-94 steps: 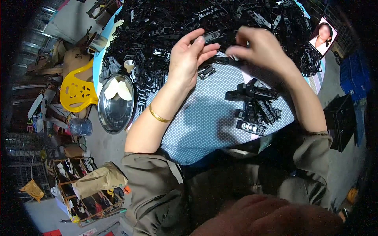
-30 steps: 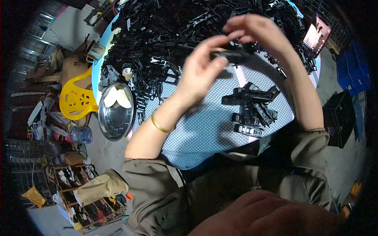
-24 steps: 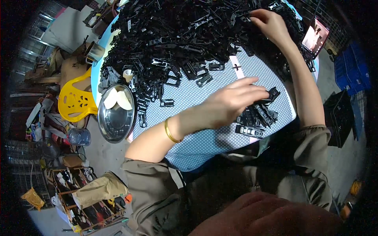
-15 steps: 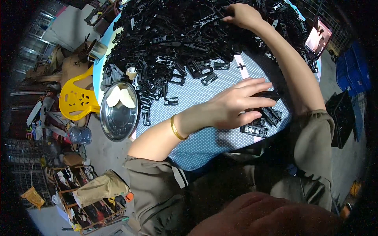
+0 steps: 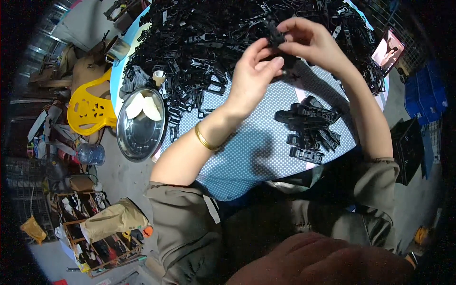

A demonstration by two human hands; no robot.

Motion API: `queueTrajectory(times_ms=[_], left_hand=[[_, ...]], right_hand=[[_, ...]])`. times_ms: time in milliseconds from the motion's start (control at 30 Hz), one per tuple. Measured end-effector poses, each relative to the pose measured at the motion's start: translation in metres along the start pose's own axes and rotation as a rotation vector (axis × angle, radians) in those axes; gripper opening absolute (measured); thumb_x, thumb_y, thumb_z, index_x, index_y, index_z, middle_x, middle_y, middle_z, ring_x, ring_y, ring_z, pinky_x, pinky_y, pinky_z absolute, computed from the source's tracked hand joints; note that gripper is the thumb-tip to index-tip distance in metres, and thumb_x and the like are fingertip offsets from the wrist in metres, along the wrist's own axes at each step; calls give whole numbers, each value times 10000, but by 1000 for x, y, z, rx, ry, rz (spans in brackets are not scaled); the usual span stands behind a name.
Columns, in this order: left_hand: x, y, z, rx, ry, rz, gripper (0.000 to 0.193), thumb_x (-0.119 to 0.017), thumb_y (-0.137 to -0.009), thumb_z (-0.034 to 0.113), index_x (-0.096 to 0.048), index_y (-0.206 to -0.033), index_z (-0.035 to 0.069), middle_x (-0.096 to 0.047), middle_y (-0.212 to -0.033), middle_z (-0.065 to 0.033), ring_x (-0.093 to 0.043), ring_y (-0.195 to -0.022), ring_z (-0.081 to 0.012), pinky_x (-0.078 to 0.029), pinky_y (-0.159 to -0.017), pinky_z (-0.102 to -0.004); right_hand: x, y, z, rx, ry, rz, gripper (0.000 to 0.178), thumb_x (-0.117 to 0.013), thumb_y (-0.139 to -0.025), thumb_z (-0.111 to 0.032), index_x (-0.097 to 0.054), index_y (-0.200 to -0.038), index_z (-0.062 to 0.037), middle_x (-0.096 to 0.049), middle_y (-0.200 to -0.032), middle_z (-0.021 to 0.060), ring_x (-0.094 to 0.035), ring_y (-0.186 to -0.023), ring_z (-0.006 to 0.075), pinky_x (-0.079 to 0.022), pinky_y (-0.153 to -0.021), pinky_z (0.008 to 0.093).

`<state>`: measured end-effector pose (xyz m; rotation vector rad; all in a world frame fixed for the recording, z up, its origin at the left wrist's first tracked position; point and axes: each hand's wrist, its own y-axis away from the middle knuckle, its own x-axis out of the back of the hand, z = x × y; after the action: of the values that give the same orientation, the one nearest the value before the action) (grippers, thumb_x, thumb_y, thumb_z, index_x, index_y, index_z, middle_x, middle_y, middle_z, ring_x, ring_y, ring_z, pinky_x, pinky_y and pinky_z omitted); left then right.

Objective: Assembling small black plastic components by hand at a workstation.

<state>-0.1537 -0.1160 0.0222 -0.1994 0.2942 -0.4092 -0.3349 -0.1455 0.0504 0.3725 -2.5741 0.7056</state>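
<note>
A dark black plastic part (image 5: 274, 35) is up in front of the big heap, between my two hands. My right hand (image 5: 316, 45) has it between thumb and fingers from the right. From the left, the curled fingers of my left hand (image 5: 251, 78) meet its lower end; their exact hold is partly hidden against the dark heap. Closer to me on the dotted tablecloth (image 5: 237, 147) lies a small separate pile of black plastic parts (image 5: 311, 126). The large heap of similar black parts (image 5: 199, 47) covers the far side of the table.
Left on the table are a metal tray (image 5: 142, 137) with pale slices, a tape roll (image 5: 159, 77), grey gloves (image 5: 136, 81) and a mug (image 5: 116, 50). A phone (image 5: 388, 50) stands at the right edge. A yellow chair (image 5: 90, 107) and blue crates (image 5: 426, 88) flank the table.
My left hand has moved from over the small pile up to the heap. My right hand has come back from the heap, and a black plastic part is now between both hands.
</note>
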Motion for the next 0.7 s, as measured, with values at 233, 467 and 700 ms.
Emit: queueTrajectory(times_ms=[233, 467, 700], left_hand=[[6, -4, 3, 50, -142, -13, 448, -580, -814, 26, -391, -1210, -62, -601, -906, -105, -597, -808, -127, -488, -714, -218], [21, -15, 16, 101, 45, 85, 266, -494, -861, 50, -477, -1118, -12, -580, -879, -75, -585, -779, -126, -485, -640, -204], [25, -14, 29, 84, 74, 126, 360, -475, -893, 97, -392, -1227, -9, -516, -871, -80, -548, -598, -137, -468, -466, -207]], right_hand=[[-11, 12, -6, -76, -132, 33, 195, -652, -791, -158, -561, -907, -31, -558, -719, -30, -530, -655, 42, -428, -564, 188], [29, 30, 8, -126, 842, -15, 280, -684, -740, -235, -575, -808, 15, -598, -712, 93, -593, -624, 180, -459, -546, 267], [5, 23, 1, 215, 760, 102, 191, -686, -701, -176, -610, -818, -45, -565, -722, 92, -590, -649, 236, -475, -592, 329]])
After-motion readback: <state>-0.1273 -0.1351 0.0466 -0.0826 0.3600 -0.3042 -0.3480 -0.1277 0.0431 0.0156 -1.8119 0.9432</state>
